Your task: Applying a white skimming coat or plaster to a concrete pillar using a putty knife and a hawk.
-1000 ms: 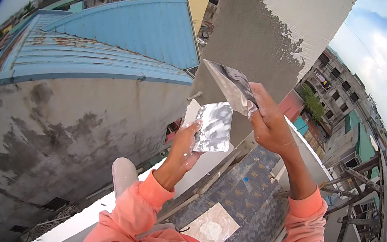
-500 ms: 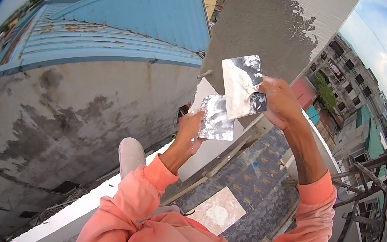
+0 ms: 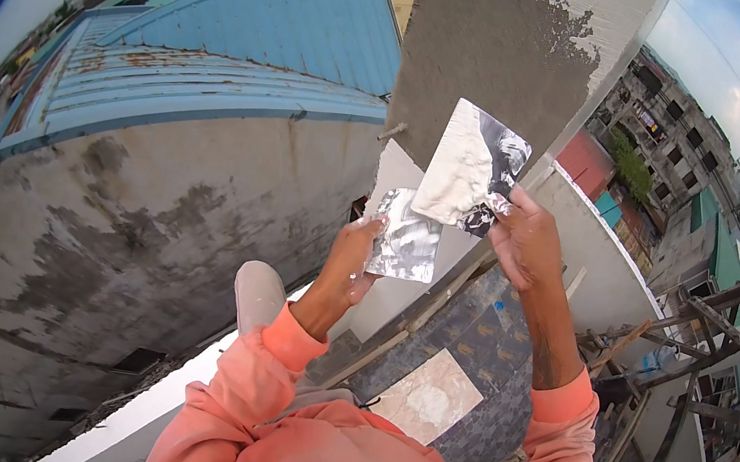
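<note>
Putty sits in a thick white heap on the broad scraper blade that the right hand pinches by its dark handle end, blade tilted up just in front of the grey rendered column. Below and left of that blade, the left hand holds a smaller smeared metal plate by its left edge, fingers closed on it; the two tools look nearly touching at the corner. Risk, as I judge it: the heap could slide off the tilted blade (nothing under it but the tiled floor far below the column) if the wrist tips further. Either thin, wet tool might also slip from a light grip and drop past the scaffold poles.
</note>
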Tool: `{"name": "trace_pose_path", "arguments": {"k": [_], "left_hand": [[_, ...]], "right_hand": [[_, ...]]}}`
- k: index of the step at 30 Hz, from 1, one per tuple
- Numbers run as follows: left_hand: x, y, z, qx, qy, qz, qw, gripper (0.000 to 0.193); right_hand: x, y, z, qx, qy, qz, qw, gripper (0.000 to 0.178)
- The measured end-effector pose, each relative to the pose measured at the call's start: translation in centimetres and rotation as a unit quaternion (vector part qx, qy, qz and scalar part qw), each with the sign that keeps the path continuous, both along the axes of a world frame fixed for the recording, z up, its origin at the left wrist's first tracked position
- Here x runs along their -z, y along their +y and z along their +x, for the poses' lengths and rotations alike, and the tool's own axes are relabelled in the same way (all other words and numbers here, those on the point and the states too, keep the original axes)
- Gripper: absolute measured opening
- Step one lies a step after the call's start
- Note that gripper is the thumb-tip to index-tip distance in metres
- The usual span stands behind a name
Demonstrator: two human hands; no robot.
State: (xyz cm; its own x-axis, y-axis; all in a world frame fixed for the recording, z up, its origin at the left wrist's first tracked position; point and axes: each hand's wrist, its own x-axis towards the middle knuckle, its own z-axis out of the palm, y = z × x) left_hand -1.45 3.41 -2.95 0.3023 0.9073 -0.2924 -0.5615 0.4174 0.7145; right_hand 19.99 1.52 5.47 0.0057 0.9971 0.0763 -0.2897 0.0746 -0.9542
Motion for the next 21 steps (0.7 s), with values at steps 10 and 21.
{"name": "trace_pose_path", "arguments": {"k": [10, 21], "left_hand": [[-4.1, -2.5, 0.3, 0.044, -0.102, -0.080, 0.991, 0.024], [-3.4, -3.8, 1.3, 0.088, -0.118, 0.015, 0.989, 0.026]], "right_hand": [[0.6, -3.4, -3.0, 0.088, -0.432, 0.509, 0.739, 0.056], [2.2, -5.6, 0.3, 0.007, -0.548, 0.537, 0.641, 0.058]]}}
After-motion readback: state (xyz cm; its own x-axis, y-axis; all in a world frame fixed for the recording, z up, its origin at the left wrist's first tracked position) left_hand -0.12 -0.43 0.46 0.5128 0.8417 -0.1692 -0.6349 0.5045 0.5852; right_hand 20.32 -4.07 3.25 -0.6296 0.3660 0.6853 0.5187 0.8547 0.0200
